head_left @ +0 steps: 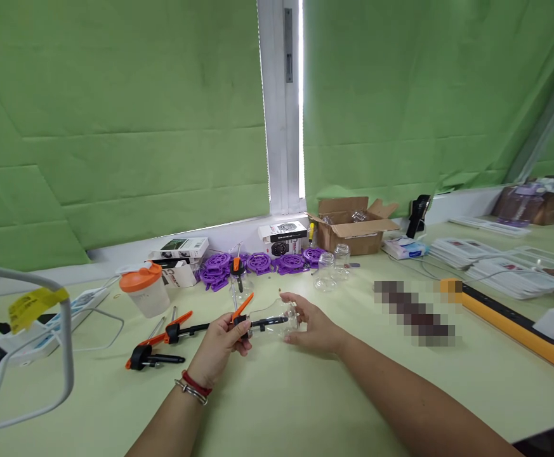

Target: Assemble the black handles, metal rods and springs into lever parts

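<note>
My left hand [216, 352] is closed around a black pump top with an orange lever [242, 310]. Its black tube reaches inside a clear plastic bottle [262, 312], which lies on its side above the table. Curved around the bottle's base end is my right hand [315, 327], fingers and thumb gripping it. Left of my hands, more black-and-orange pump tops [139, 358] lie on the table. Behind the held bottle stands another clear bottle [241, 291] with a pump top on it. Two clear bottles [325, 274] stand farther right.
Purple plastic wheel-shaped parts [260, 263] line the back, near printed boxes [283, 238] and an open carton [353, 236]. An orange-lidded cup [144, 289] and power strip [62, 324] are left. A yellow-black bar [514, 324] and stacked white sheets [505, 270] are right.
</note>
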Demonstrator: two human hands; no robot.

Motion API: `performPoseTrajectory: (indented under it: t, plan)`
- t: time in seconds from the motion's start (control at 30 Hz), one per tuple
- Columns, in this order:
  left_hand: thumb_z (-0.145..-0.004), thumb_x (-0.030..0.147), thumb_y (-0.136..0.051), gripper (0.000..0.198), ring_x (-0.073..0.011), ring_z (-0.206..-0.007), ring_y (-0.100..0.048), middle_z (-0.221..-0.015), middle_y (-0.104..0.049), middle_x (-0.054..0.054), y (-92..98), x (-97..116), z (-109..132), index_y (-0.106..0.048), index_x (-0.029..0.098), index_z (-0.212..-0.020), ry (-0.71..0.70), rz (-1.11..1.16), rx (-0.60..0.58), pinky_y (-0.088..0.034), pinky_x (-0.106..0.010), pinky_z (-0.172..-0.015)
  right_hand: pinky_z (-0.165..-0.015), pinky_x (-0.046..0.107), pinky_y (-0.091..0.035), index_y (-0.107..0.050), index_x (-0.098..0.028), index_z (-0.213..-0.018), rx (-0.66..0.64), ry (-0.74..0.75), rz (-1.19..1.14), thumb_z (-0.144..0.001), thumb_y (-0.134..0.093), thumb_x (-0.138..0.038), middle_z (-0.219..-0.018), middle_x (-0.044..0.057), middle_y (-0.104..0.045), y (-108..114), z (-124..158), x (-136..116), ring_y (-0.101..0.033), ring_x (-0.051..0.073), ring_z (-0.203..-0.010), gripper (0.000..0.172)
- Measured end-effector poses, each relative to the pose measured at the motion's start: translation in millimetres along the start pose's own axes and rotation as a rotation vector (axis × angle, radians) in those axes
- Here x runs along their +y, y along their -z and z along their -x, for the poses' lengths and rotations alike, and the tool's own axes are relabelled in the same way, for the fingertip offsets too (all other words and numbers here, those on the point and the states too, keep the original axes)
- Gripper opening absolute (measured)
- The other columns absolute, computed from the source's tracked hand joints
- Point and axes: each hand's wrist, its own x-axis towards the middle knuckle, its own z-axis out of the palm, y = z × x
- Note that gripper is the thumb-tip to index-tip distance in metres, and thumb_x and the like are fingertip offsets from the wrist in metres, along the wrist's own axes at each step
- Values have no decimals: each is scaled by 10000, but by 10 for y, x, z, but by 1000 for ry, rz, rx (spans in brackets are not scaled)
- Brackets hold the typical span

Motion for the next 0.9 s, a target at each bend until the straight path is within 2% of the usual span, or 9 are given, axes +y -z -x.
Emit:
performPoseTrajectory:
  t: [0.1, 0.27, 0.37, 0.43, 0.5, 0.57, 0.7, 0.9]
  plan:
    - [-705, 415, -647, 308, -106, -518, -579, -653, -585, 6, -8, 3, 5, -530, 139, -773, 17, -6, -13, -447, -216, -462, -729, 298, -463, -401, -300, -1287, -21, -54, -51, -564, -779, -378, -1179, 65, -461, 30, -20, 32, -516, 148, -850, 819]
    - [-698, 400, -657, 294, -107, -519, -578, -617, -575, 19, -22, 47, 35, -533, 143, -770, 18, -36, -9, -458, -221, -484, -708, 306, -461, -448, -233, -1237, -79, -98, -129, -648, -711, -447, -910, 27, -533, 34, -43, 88, -530, 134, -743, 679]
    - [-699, 394, -656, 292, -107, -516, -574, -594, -567, 24, -24, 71, 45, -523, 143, -766, 12, -46, 17, -463, -225, -491, -750, 326, -467, -372, -243, -1297, -75, -74, -81, -689, -677, -443, -1032, 64, -535, 8, -26, 71, -551, 158, -826, 708]
    - [-700, 404, -651, 299, -107, -508, -572, -608, -568, 21, -28, 74, 43, -516, 143, -758, 4, -50, 37, -460, -227, -478, -816, 353, -456, -322, -259, -1336, -28, 21, 41, -696, -671, -428, -1206, 101, -471, -3, -5, 25, -531, 196, -974, 748]
    - [-695, 417, -650, 312, -108, -495, -571, -627, -571, 17, -39, 67, 38, -509, 144, -749, -1, -57, 54, -456, -228, -459, -922, 399, -403, -326, -270, -1346, 15, 157, 236, -654, -706, -409, -1338, 109, -373, -15, 15, -36, -435, 248, -1151, 801]
    - [-687, 430, -650, 324, -110, -478, -568, -615, -565, 22, -58, 58, 37, -503, 146, -742, 3, -70, 66, -453, -231, -444, -1002, 438, -327, -367, -276, -1334, 23, 264, 430, -602, -743, -387, -1391, 101, -328, -38, 28, -91, -336, 282, -1249, 830]
    - [-670, 440, -658, 339, -114, -469, -567, -591, -560, 31, -94, 43, 46, -509, 149, -761, 22, -75, 57, -453, -233, -434, -1025, 464, -299, -391, -265, -1330, 3, 317, 643, -570, -750, -309, -1375, 105, -381, -125, 22, -134, -344, 301, -1245, 842]
    - [-663, 444, -664, 345, -114, -466, -557, -566, -552, 40, -76, 34, 43, -533, 151, -791, -8, -77, 23, -432, -222, -418, -993, 442, -347, -431, -223, -1302, 16, 317, 642, -561, -736, -293, -1281, 120, -476, -177, 0, -102, -410, 300, -1183, 804]
